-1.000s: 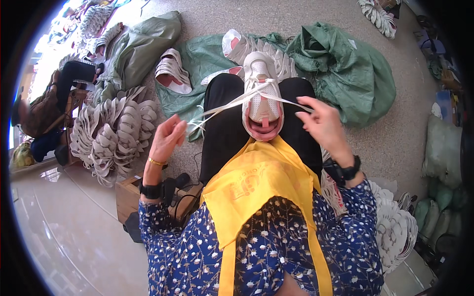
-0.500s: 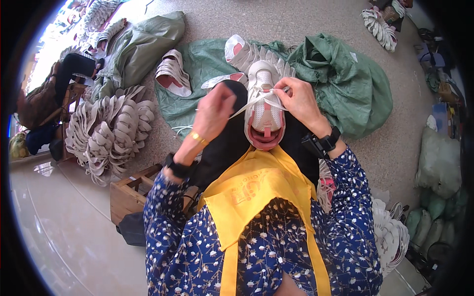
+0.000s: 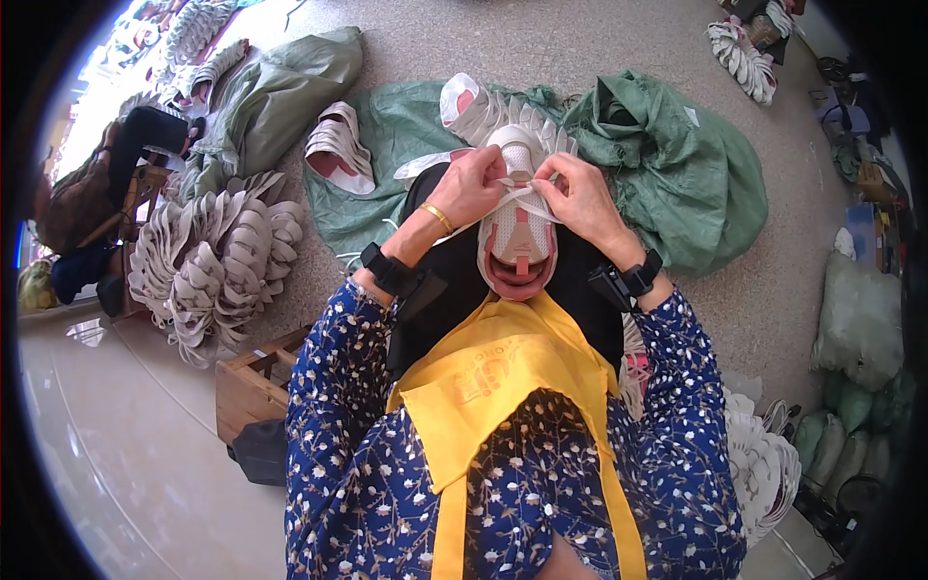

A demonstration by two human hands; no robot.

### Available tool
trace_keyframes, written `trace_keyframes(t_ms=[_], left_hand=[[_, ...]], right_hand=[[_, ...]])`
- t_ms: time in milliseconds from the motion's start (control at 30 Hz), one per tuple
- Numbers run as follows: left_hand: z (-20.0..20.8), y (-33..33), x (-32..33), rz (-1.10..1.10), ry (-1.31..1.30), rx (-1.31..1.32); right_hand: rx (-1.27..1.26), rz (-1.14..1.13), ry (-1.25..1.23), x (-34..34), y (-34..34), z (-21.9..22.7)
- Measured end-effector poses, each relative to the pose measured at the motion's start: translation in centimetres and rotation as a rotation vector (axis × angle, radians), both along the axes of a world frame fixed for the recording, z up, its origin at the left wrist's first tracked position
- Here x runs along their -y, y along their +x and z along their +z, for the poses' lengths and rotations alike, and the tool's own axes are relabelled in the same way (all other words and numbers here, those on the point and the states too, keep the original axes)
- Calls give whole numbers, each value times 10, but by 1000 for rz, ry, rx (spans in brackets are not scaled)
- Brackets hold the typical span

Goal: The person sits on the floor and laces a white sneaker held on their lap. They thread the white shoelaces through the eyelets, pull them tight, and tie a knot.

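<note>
Speckled floor (image 3: 425, 53), green sack (image 3: 696, 174) beyond right. Shoe (image 3: 520, 237) sits at black-trousered lap's (image 3: 459, 269) far edge, long axis pointing away, opening toward apron (image 3: 503, 358). Left hand (image 3: 471, 188), right hand (image 3: 578, 201) flank it equally close, both grips pinching lace (image 3: 501, 202).

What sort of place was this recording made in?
Most likely a small shoe workshop: there is a large heap of pale shoe parts on the floor, a bulging green sack, and a white-and-pink shoe between the person's legs.
</note>
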State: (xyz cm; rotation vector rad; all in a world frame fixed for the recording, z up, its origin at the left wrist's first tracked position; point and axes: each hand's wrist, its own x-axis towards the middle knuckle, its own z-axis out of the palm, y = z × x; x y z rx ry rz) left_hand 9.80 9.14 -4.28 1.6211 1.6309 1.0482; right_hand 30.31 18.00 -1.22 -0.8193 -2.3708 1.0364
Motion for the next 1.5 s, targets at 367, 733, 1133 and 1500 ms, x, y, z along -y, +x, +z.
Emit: trace_keyframes(t_ms=[367, 733, 1133, 1500], left_hand=[[8, -13, -8, -153, -270, 57], [10, -16, -8, -157, -336, 110], [12, -12, -10, -114, -440, 239], [3, -9, 1, -47, -268, 143]], right_hand=[[124, 90, -443, -17, 2, -5], [98, 115, -525, -23, 2, -13], [2, 176, -833, -43, 5, -28], [103, -11, -275, 18, 22, 19]])
